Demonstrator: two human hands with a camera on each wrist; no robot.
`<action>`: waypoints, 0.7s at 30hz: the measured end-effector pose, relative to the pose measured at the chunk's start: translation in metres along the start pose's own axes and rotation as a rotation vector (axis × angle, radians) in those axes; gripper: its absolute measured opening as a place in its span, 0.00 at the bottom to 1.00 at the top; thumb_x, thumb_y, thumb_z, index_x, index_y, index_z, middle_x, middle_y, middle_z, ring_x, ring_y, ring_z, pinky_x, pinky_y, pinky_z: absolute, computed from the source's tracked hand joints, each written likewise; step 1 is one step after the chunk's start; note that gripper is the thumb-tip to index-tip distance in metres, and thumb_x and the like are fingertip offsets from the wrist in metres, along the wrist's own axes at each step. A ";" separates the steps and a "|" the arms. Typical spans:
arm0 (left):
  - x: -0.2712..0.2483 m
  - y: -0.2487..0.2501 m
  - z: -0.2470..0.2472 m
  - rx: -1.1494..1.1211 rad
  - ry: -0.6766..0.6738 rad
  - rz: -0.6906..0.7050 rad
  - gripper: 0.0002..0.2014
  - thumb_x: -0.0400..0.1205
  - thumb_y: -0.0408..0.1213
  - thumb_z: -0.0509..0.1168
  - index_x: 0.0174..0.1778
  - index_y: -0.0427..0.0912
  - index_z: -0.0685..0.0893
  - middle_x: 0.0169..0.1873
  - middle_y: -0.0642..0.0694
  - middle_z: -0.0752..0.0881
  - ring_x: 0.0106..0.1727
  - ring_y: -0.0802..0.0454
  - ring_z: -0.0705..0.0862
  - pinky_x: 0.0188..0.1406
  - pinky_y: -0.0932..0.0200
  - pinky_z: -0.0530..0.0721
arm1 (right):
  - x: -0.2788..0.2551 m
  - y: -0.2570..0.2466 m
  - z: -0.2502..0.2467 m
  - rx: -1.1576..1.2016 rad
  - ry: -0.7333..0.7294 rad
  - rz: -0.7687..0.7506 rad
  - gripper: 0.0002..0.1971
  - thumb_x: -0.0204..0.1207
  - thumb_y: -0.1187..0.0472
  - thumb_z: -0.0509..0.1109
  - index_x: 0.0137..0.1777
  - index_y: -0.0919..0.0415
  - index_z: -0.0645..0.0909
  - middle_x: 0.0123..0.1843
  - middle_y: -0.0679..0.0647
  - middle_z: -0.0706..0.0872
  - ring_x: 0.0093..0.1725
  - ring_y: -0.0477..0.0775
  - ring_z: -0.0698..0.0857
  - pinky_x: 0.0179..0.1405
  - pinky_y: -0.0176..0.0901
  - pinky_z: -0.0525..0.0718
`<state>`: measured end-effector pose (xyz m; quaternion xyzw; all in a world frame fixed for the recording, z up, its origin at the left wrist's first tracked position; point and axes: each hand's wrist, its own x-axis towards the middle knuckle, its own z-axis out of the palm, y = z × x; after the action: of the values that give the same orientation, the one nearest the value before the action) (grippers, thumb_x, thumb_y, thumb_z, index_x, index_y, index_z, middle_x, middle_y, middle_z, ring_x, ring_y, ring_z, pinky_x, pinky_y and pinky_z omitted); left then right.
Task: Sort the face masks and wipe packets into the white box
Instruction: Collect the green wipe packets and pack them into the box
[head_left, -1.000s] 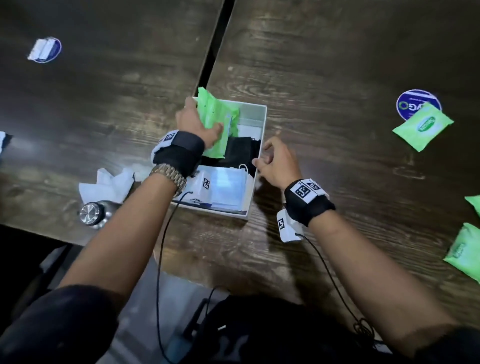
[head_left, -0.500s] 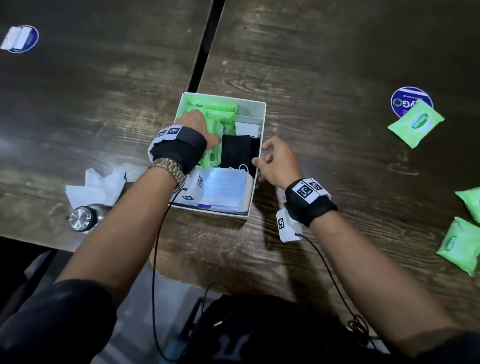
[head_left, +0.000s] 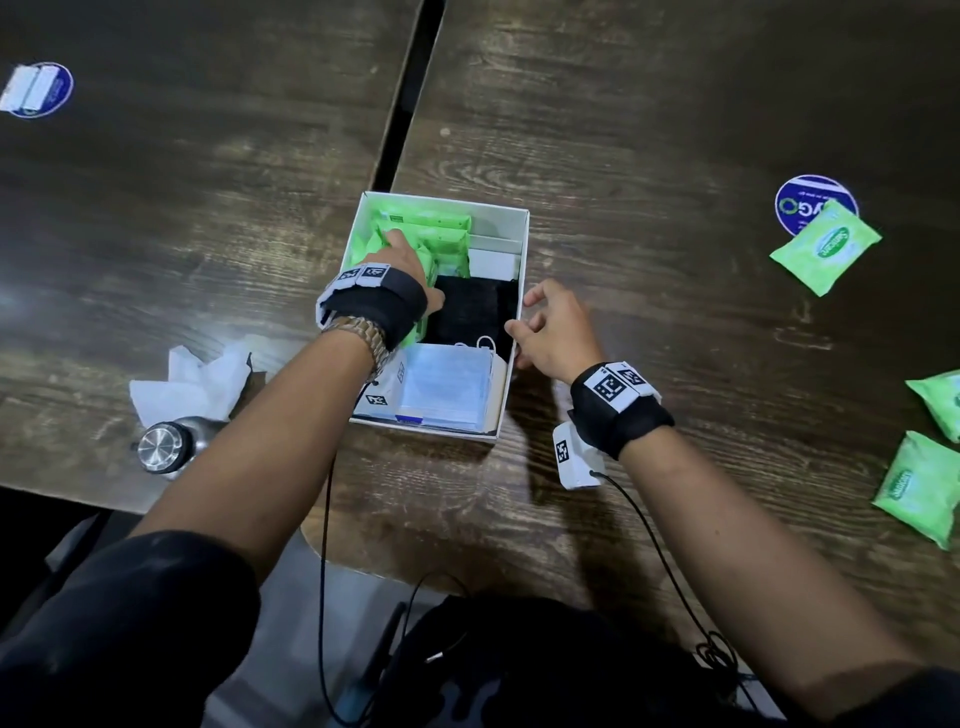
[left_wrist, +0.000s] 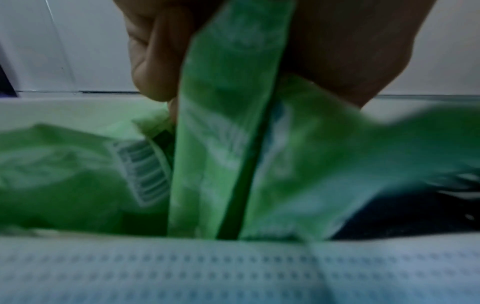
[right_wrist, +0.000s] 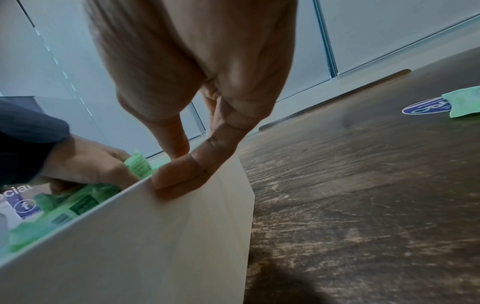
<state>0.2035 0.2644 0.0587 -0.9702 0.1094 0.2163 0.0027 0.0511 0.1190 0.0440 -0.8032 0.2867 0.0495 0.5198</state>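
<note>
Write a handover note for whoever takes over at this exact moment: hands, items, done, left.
Left hand: inside the white box, holding a green wipe packet on edge among the packets there.
Right hand: steadying the box's right wall, fingers on the rim.
Done: several green packets, black masks and a blue mask pack are in the box.
Left: three wipe packets remain on the table, at the right.
</note>
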 end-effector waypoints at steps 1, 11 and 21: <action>0.000 0.002 0.001 0.019 -0.005 0.006 0.49 0.70 0.49 0.74 0.79 0.32 0.53 0.44 0.39 0.81 0.39 0.38 0.80 0.35 0.49 0.77 | 0.000 0.000 -0.001 -0.001 0.001 -0.005 0.11 0.79 0.64 0.73 0.55 0.61 0.74 0.32 0.54 0.78 0.25 0.58 0.89 0.17 0.35 0.77; -0.006 -0.006 0.040 0.176 0.331 0.352 0.42 0.81 0.47 0.62 0.85 0.46 0.44 0.85 0.39 0.45 0.85 0.36 0.46 0.81 0.34 0.51 | -0.001 0.005 0.002 0.024 0.017 -0.017 0.11 0.79 0.64 0.73 0.55 0.61 0.75 0.34 0.55 0.77 0.26 0.60 0.89 0.17 0.35 0.77; 0.007 -0.016 0.043 0.135 0.160 0.229 0.53 0.68 0.82 0.41 0.82 0.57 0.31 0.83 0.42 0.31 0.83 0.39 0.30 0.77 0.28 0.31 | -0.002 0.003 0.003 0.001 0.035 -0.027 0.10 0.79 0.64 0.73 0.56 0.61 0.75 0.35 0.57 0.80 0.27 0.60 0.89 0.16 0.32 0.75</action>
<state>0.1948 0.2803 0.0166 -0.9631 0.2335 0.1293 0.0345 0.0487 0.1211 0.0407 -0.8075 0.2847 0.0283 0.5158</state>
